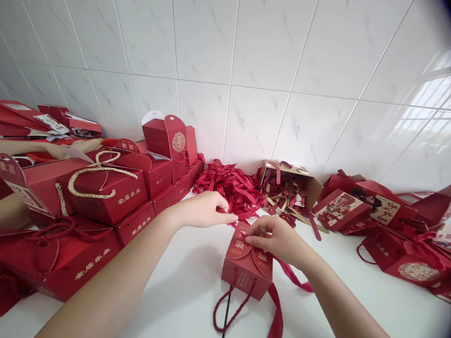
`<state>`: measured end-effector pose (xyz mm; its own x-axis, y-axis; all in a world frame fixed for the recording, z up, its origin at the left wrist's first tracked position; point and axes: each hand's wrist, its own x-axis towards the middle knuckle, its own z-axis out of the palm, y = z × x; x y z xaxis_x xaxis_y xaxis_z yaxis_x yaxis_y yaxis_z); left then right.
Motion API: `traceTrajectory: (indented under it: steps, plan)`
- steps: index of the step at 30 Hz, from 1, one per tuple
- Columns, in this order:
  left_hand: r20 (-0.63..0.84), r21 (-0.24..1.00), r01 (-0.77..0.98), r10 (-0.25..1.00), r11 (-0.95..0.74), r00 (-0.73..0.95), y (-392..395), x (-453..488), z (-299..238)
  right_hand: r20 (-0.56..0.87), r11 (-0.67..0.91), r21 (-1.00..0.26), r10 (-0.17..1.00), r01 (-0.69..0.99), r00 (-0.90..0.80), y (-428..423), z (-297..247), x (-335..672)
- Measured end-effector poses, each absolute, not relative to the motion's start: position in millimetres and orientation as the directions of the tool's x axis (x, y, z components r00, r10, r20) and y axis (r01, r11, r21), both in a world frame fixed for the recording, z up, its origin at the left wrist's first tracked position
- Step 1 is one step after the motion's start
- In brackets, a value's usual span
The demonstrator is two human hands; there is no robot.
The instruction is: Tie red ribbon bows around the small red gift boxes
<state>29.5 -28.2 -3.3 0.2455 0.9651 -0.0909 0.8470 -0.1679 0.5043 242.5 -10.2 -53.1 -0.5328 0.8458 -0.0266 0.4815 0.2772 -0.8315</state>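
A small red gift box [245,270] with gold print and a red cord handle stands on the white table [190,277] in front of me. My left hand [204,209] pinches a red ribbon [289,277] just above the box's far edge. My right hand [275,239] rests on the box's rounded top flaps, fingers curled and pinching the same ribbon. The ribbon trails off the box to the right and down toward the table's near edge.
Stacked red gift boxes with rope handles [102,192] fill the left side. A heap of loose red ribbons [230,183] lies against the tiled wall. A tipped cardboard box of tags [292,188] and more red bags [380,211] sit at right.
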Motion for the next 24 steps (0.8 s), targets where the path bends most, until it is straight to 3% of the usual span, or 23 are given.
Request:
traceTrajectory:
  steps: [7, 15, 21, 24]
  plan:
    - [0.037, 0.615, 0.763, 0.974, -0.198, 0.223, -29, 27, 3, -0.058, 0.267, -0.821, 0.84, 0.505, -0.539, -9, -55, 242]
    - [0.202, 0.386, 0.909, 0.976, -0.158, 0.083, -47, 29, 6, -0.03, 0.313, -0.752, 0.863, 0.581, -0.504, -12, -54, 241]
    - [-0.111, 0.476, 0.85, 0.943, -0.228, 0.314, -54, 50, 6, -0.009, 0.321, -0.642, 0.905, 0.697, -0.425, -10, -54, 245]
    - [-0.162, 0.431, 0.85, 0.9, -0.305, 0.405, -56, 58, 6, -0.038, 0.333, -0.662, 0.879, 0.671, -0.475, -6, -56, 249]
